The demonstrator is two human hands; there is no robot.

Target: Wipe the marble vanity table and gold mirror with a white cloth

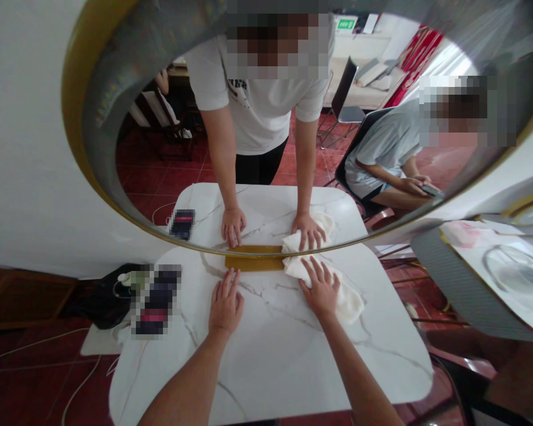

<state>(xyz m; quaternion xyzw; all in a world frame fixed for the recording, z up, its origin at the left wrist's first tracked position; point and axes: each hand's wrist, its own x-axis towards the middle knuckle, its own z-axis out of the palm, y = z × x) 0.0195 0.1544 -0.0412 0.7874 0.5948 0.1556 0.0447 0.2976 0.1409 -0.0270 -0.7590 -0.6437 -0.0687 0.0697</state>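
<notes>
Left hand: the left hand (pixel 225 305) lies palm down, its fingers nearly together and the thumb a little apart; it pinches nothing, and the fingertips meet the plate's near left corner.
Right hand: the right hand (pixel 320 290) is laid flat with fingers spread, pressing on the cloth rather than gripping it, as far as shows.
Cloth: a soft, rumpled white fabric cloth (pixel 350 303) sits under the right fingers, one edge touching the plate's right end, the rest bunched out to the right of the little finger.
Plate: a flat, gold-coloured rectangular plate (pixel 255 262) lies between the two sets of fingertips, under the mirror's lower rim.
Mirror: a large round mirror with a gold rim (pixel 288 160) rises just beyond both hands' fingertips.
Tabletop: a white, grey-veined, marble-look tabletop (pixel 275 361) spreads beneath all the fingers.
Progress: cloth and plate are already in contact, and the left fingers seem to steady the plate; how much the cloth has covered, or what remains, cannot be told.
</notes>
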